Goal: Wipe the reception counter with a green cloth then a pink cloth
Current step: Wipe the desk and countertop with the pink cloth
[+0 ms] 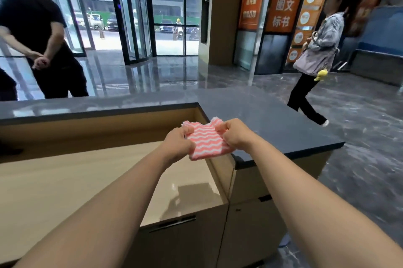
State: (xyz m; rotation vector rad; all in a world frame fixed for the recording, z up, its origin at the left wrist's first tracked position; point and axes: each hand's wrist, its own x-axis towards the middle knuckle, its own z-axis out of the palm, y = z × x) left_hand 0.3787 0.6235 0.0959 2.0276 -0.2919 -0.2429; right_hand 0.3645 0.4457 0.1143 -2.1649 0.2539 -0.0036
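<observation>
Held between both, the pink cloth (206, 141) spans left hand (177, 141) to right hand (234, 133), each pinching a side edge, just above the dark desk (272, 119) corner lying forward and right.

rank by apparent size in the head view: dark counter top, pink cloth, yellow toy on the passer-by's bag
1. dark counter top
2. pink cloth
3. yellow toy, farther from the camera, so true size unsure
</observation>
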